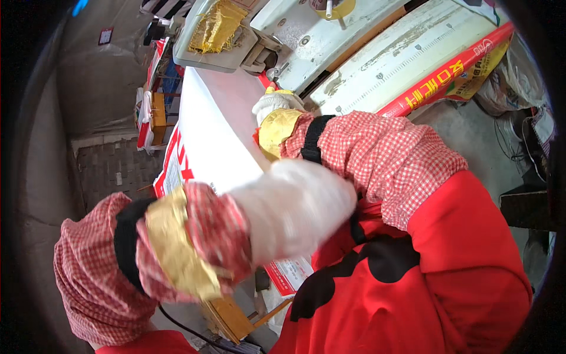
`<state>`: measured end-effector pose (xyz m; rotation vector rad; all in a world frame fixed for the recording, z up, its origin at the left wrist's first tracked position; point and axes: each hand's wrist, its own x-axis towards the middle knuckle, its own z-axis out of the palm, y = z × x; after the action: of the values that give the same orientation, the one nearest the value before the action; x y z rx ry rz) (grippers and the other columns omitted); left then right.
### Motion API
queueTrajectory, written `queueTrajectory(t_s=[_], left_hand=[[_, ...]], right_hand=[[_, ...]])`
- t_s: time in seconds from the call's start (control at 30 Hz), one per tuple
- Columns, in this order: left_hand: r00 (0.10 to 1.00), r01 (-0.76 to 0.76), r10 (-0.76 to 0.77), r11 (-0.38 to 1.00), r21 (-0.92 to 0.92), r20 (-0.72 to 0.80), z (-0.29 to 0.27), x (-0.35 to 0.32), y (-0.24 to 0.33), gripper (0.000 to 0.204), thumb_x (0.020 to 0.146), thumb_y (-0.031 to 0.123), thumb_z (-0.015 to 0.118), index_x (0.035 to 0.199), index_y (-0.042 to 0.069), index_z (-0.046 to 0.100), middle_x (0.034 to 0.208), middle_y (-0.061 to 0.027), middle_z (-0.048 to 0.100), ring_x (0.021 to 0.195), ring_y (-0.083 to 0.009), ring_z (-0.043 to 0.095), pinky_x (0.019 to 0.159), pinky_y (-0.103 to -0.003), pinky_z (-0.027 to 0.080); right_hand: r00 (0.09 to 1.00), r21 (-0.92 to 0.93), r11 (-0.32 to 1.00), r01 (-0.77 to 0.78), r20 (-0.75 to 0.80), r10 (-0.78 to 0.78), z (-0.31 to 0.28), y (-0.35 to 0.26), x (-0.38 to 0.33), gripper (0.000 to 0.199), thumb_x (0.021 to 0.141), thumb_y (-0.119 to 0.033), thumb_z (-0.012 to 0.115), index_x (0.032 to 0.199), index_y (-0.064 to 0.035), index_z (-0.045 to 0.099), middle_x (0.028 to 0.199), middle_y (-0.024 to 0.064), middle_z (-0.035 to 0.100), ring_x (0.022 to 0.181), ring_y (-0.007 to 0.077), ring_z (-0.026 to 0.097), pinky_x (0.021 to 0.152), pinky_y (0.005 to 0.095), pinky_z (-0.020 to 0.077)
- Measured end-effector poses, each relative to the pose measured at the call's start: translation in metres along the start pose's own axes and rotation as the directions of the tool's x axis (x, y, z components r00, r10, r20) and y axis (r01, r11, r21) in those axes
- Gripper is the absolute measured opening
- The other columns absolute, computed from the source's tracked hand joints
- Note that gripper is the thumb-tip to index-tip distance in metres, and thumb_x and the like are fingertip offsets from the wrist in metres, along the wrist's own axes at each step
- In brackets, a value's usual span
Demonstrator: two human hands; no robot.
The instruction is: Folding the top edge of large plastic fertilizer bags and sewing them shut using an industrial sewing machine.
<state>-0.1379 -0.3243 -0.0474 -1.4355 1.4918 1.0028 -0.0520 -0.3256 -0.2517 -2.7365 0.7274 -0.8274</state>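
Note:
My left hand, in a white glove, is smeared by motion in front of my body, and its fingers cannot be made out. My right hand, also white-gloved, is closed at the edge of a white sack with red print, beside a pale sewing machine. Its fingertips are partly hidden. The sack hangs down to the left of that hand and passes behind my left forearm. Both arms wear red checked sleeve covers with black bands and gold cuffs.
A folded yellow cloth lies on the machine. Right of it runs a worn white worktop with ruler marks, bordered by a red printed strip. Clear plastic bags hang at the far right. A wooden piece stands below my left arm.

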Motion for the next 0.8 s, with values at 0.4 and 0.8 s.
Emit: queueTrajectory(t_s=[0.4, 0.8], left_hand=[[0.83, -0.353, 0.263, 0.931, -0.096, -0.492, 0.005, -0.023, -0.133, 0.031, 0.066, 0.019, 0.073, 0.093, 0.005, 0.063, 0.087, -0.0124, 0.062, 0.083, -0.0282, 0.059, 0.075, -0.036, 0.047], [0.632, 0.142, 0.406, 0.776, 0.614, -0.66, 0.046, -0.034, -0.188, 0.039, 0.056, 0.008, 0.065, 0.095, 0.01, 0.057, 0.099, -0.0053, 0.057, 0.096, -0.0288, 0.053, 0.083, -0.039, 0.043]], right_hand=[[0.983, 0.718, 0.684, -0.133, 0.186, -0.004, -0.07, 0.009, 0.011, 0.024, 0.077, -0.036, 0.055, 0.071, -0.0155, 0.066, 0.075, 0.0091, 0.063, 0.073, 0.0233, 0.061, 0.067, 0.0369, 0.0459], [0.792, 0.265, 0.94, 0.216, 0.516, -0.327, -0.062, -0.002, 0.048, 0.018, 0.073, -0.029, 0.058, 0.085, -0.02, 0.068, 0.089, 0.0059, 0.065, 0.079, 0.0224, 0.062, 0.07, 0.0364, 0.0498]])
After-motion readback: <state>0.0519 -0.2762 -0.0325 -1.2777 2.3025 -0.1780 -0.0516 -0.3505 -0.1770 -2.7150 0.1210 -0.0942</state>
